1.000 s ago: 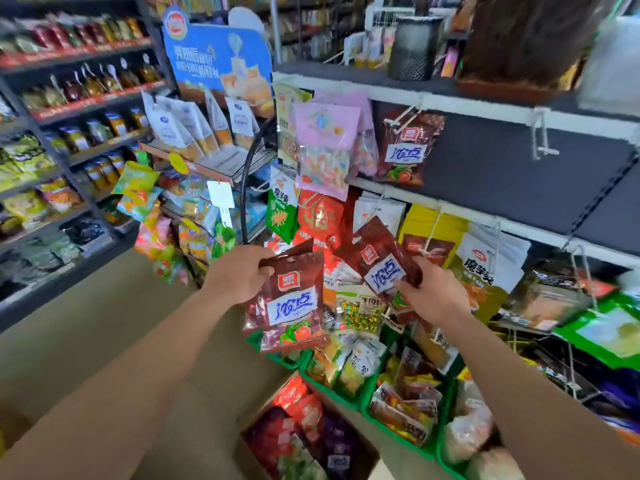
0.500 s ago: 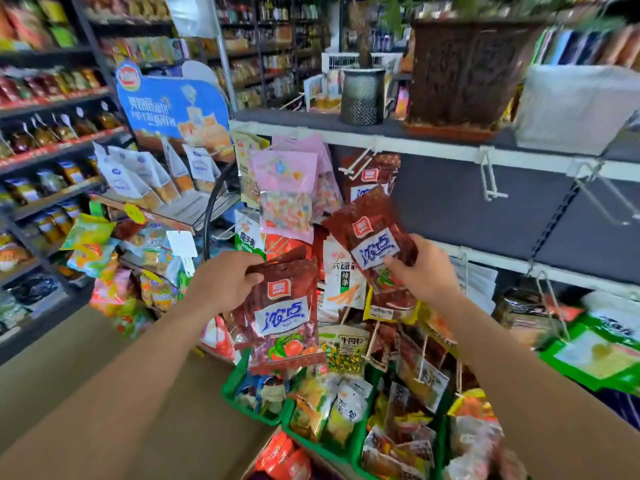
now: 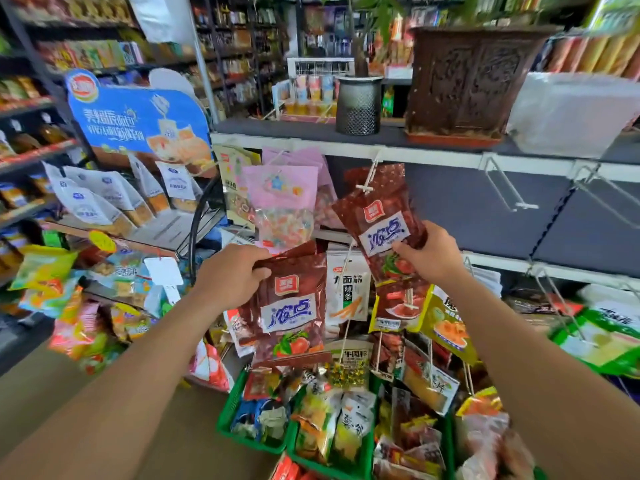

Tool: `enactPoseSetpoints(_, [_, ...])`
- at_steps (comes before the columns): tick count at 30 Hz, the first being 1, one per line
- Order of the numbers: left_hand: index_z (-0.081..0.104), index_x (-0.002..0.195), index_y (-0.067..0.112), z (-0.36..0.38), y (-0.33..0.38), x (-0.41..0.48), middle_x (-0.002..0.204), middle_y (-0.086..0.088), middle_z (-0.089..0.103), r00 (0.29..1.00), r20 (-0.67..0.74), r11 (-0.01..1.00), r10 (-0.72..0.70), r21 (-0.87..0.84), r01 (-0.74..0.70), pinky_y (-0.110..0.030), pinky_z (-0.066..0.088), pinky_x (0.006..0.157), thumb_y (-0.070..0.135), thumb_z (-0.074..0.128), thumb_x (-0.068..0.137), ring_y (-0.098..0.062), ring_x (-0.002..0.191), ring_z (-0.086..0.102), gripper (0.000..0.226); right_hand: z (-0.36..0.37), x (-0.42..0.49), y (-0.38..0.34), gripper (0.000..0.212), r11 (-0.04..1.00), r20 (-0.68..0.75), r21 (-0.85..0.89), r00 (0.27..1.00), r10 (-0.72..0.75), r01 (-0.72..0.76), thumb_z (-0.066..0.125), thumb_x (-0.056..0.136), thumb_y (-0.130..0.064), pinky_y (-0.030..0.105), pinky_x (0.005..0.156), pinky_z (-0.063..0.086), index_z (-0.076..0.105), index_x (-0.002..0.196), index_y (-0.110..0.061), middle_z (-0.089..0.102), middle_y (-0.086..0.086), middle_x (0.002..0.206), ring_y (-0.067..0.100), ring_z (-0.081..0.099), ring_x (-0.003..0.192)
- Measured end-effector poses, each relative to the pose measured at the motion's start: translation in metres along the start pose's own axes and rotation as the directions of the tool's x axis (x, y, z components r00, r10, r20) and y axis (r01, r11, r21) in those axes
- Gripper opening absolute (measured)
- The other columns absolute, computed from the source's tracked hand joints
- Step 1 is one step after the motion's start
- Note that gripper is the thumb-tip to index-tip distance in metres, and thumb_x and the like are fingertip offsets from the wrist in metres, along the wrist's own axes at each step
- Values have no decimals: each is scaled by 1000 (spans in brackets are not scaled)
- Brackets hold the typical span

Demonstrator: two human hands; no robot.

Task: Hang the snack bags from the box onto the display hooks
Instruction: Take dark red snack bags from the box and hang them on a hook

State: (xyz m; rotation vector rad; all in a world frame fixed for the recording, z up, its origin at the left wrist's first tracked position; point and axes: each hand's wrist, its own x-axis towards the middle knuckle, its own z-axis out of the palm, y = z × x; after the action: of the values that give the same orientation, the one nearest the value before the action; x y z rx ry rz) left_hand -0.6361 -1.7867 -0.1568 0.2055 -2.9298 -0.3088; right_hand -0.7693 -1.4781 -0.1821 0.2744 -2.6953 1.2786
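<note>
- While the right hand [image 3: 429, 259], right of centre in the head view, pinched the lower part of a dark red glossy snack bag with a white-and-blue label [image 3: 379, 220], thumb on the front and fingers curled behind, the tilted bag's top corner sat right at the tip of a white wire display hook [image 3: 367, 180] under the pale shelf edge.
- Whether the hang hole had caught that hook could not be told. Held from below, the limp top could fold and miss the tip, and an early release would probably drop the bag among the green plastic baskets [image 3: 225, 420] at lower centre.
- What looked like more red bags hung behind it on the same hook, so a hard push risked crumpling them or knocking one loose.
- The left hand [image 3: 228, 275], left of centre, gripped the top of matching dark red bags [image 3: 291, 306], seemingly a small stack, with fingers curled over the upper edge. A slackened grip could let the outer ones slide out.
- A pink candy bag [image 3: 280, 199] hung just beside the hook, and a swinging corner might snag it.
</note>
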Motion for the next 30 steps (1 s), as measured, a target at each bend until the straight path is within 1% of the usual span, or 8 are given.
enactPoseSetpoints(3, [58,133,28,2,0,7,132,-1,62,1000,-9,1000,0,-1,0,-39,49,89,36,59,96,-27,120,56,38,1,2,4,26,1000,-9,8,1000,16,-16,74,86,-35,26,77,41,62,105,-23,62,-9,90,13,57,82])
enactPoseSetpoints(7, [60,131,29,6,2,14,127,0,64,1000,-12,1000,0,-23,-1,-37,50,83,36,59,95,-27,114,59,37,4,8,9,24,998,21,-1,998,59,-59,73,87,-34,27,75,40,55,101,-25,59,-11,87,13,56,80])
enactPoseSetpoints(10, [60,131,29,9,3,16,128,1,64,1000,5,1000,7,-26,-6,-38,50,84,36,59,96,-28,116,58,35,15,21,16,35,993,44,16,992,119,-120,73,85,-40,30,76,46,59,110,-19,66,-6,96,20,64,90])
enactPoseSetpoints(16, [61,130,28,11,11,13,130,2,63,1000,10,1000,-2,-25,2,-39,51,88,35,59,96,-26,118,57,34,29,29,28,58,935,19,-213,956,294,-283,64,87,-46,36,74,47,45,128,-10,62,10,116,32,61,101])
enactPoseSetpoints(19, [62,127,28,12,13,13,125,1,65,1000,17,1000,15,-18,-14,-39,52,84,35,59,96,-27,114,59,32,27,15,24,45,937,-14,-272,974,225,-220,60,90,-34,35,72,46,48,128,-15,60,7,119,30,62,99])
enactPoseSetpoints(23, [58,133,29,16,18,15,129,1,64,999,26,999,33,-40,-32,-37,50,85,34,59,96,-28,117,57,37,37,-12,5,18,994,211,-100,977,-22,44,62,92,-41,27,72,47,62,104,-27,68,-8,100,15,65,89])
enactPoseSetpoints(26, [62,128,33,19,19,16,119,2,68,998,42,990,57,-128,-51,-36,51,77,32,62,94,-26,104,63,34,51,-38,-18,27,991,372,13,920,-126,131,65,90,-48,26,75,51,59,110,-29,65,-19,96,8,63,89])
enactPoseSetpoints(30, [65,124,26,24,21,16,113,0,70,995,69,970,65,-237,-47,-33,49,77,26,64,94,-25,97,64,30,72,-52,-29,38,990,300,96,945,-132,108,78,81,-43,28,74,55,57,108,-27,68,-18,96,4,65,84])
